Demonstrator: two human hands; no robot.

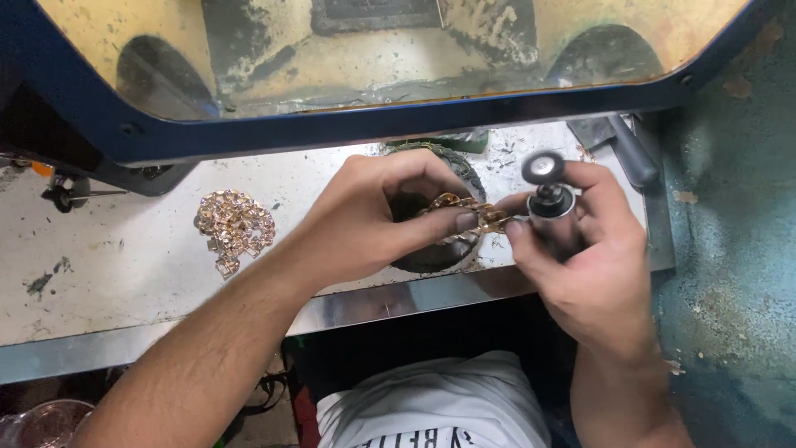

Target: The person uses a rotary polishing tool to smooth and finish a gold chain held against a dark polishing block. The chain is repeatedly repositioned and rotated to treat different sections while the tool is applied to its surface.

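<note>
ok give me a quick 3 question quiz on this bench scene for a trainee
1. True or false: the left hand pinches a gold piece over the dark round pad.
2. Which does the right hand hold? A) pliers B) a rotary tool with a small wheel on its tip C) a brush
3. Where does the pile of gold pieces lie, relative to the left hand?

Key: 1 true; 2 B; 3 on the bench, to the left of the left hand and not touching it.
</note>
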